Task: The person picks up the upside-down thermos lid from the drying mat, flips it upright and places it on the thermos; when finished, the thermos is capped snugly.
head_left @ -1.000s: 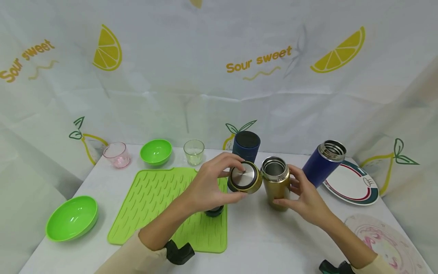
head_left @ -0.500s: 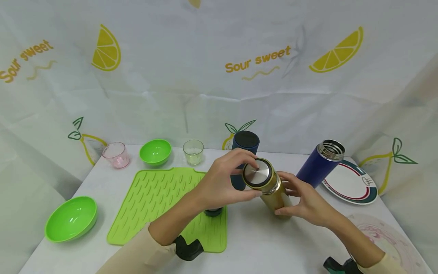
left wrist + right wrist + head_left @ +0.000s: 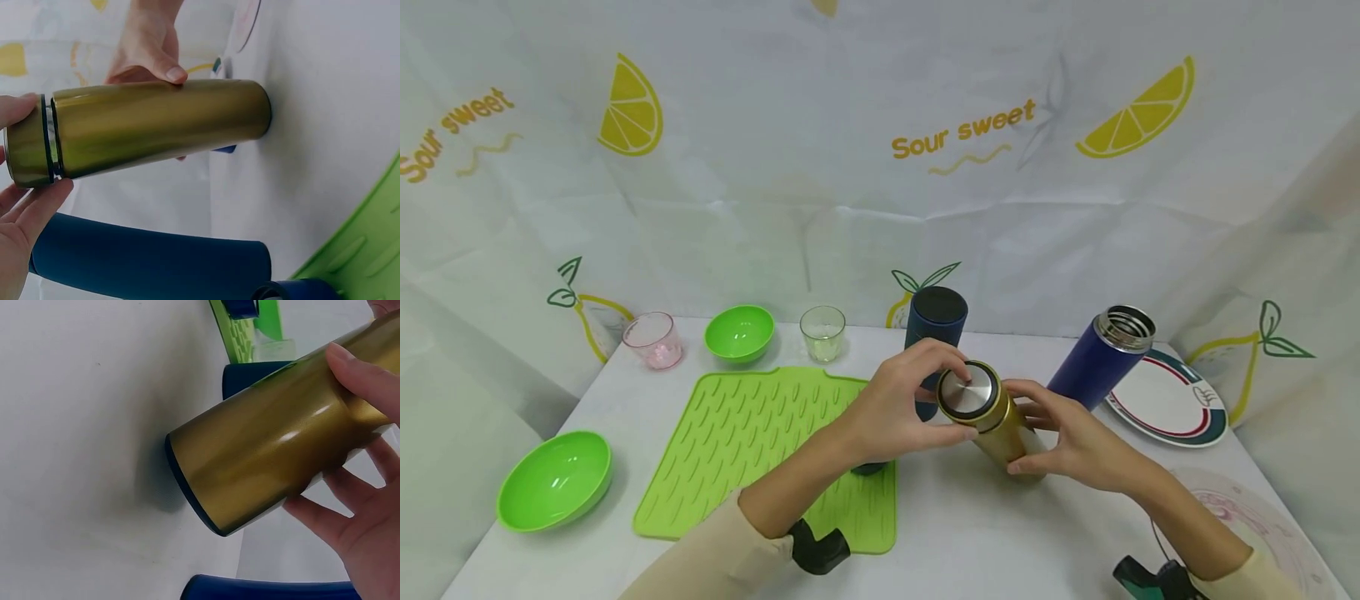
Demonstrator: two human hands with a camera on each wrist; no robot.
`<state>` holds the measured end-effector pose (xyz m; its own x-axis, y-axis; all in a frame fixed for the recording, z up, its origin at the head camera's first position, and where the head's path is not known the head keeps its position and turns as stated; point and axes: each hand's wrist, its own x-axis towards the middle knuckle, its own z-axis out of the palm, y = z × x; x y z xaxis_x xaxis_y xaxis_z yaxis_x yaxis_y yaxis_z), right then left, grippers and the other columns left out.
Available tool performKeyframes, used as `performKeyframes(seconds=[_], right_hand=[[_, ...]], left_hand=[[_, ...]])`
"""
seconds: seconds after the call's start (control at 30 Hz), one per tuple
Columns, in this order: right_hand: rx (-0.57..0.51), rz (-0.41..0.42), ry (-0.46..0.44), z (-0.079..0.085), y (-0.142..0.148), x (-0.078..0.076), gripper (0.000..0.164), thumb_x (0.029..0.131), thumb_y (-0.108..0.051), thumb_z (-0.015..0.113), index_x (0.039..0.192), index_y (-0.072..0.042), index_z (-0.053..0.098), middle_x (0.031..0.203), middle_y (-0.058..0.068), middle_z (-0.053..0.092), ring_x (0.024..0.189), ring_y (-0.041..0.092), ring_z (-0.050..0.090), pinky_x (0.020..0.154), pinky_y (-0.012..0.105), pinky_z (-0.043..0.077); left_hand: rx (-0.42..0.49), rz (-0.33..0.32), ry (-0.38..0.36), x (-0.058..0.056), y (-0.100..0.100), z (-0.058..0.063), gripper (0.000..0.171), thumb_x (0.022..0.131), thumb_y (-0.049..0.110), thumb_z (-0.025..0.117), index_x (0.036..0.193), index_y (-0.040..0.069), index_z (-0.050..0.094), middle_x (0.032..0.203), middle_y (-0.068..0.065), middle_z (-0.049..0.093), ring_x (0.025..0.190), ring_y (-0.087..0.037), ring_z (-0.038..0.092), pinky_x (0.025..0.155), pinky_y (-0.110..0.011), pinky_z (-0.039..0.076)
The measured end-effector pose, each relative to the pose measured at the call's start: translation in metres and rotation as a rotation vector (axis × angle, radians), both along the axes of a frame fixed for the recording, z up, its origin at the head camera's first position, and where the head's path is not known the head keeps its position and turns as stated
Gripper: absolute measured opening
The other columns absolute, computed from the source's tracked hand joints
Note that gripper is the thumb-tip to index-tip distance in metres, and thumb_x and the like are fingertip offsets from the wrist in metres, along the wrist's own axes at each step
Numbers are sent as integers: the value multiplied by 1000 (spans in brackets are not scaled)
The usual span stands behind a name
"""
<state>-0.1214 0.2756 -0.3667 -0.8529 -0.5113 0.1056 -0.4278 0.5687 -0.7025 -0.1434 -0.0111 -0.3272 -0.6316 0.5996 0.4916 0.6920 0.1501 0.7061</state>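
Observation:
My left hand (image 3: 898, 408) grips the lid (image 3: 967, 390) of a gold thermos bottle (image 3: 1009, 446), thumb and fingers spread round its side. The lid, with a brushed steel top, sits on the bottle's mouth. In the left wrist view a narrow silver band shows between the lid (image 3: 28, 147) and the gold body (image 3: 162, 125). My right hand (image 3: 1075, 440) holds the body, with the thumb on the near side and the fingers behind. The bottle leans, its top toward the left hand. In the right wrist view its dark-edged base (image 3: 194, 487) is close to the table.
A dark blue bottle (image 3: 936, 312) stands behind the left hand. Right of the gold one is a lidless blue thermos (image 3: 1093, 367), near a rimmed plate (image 3: 1213, 425) and pink plate (image 3: 1247, 521). Leftward lie a green mat (image 3: 737, 467), bowls (image 3: 553, 479) and glasses (image 3: 823, 333).
The left hand has brought the lid rightward onto the bottle's open mouth, then slightly lower. The right hand has kept its hold while the bottle has tipped leftward.

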Motion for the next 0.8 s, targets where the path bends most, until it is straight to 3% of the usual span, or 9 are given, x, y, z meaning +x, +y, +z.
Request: performKeyframes(seconds=[0.07,0.17,0.33,0.37,0.43,0.53,0.6,0.7,0.8], right_hand=[[6,3,-9,1,0,-1,86,76,-29,90,149,-18,45,145,14,59,127,43,62,98,54,57],[6,11,-10,2,1,-2,86,76,-28,90,149,-17,45,144,13,60,127,31,65,98,53,57],[3,28,-45,5,1,-5,87,76,-26,90,149,-13,45,145,17,59,126,40,64,97,53,57],[4,33,-54,5,1,-6,87,77,-26,90,150,-12,44,145,19,58,126,47,61,98,53,57],[6,38,-67,6,2,-6,86,78,-26,89,150,-14,44,146,18,57,127,47,61,98,53,57],[8,49,-70,6,2,-6,85,78,-26,89,150,-16,44,147,17,56,127,45,61,99,52,57],[11,55,-67,5,3,-7,86,78,-27,89,150,-17,44,148,15,56,127,43,61,99,51,57],[12,65,-68,4,3,-8,86,78,-27,89,151,-16,44,148,16,56,128,44,61,100,51,57],[10,66,-80,4,3,-8,87,78,-27,89,151,-13,43,148,19,55,128,46,60,100,52,56]], left_hand=[[5,-6,-6,0,1,-2,46,77,17,89,114,13,61,130,-3,58,120,-17,62,82,-15,59],[11,-12,-12,-1,0,-3,46,77,16,89,114,12,61,132,-4,58,121,-18,62,82,-14,59],[-21,-26,-13,-1,-4,-2,44,79,12,86,115,13,60,139,-3,58,125,-18,62,82,-15,59],[-44,-16,7,-1,-4,0,44,80,14,85,116,14,60,140,-2,59,124,-16,62,81,-14,59],[-105,24,73,1,-6,3,44,80,21,86,116,16,61,139,1,61,120,-13,64,81,-13,57],[-180,102,191,6,-5,8,47,79,36,87,114,18,62,129,4,64,101,-7,66,76,-12,53],[-194,124,223,8,-4,10,48,79,42,87,113,17,63,122,4,64,91,-6,64,74,-11,51],[-170,82,173,8,-4,12,46,82,36,86,115,15,63,122,1,64,94,-8,65,74,-7,52],[-147,-29,103,6,-7,15,48,84,20,85,126,12,63,134,-2,64,117,-13,65,84,-10,56]])
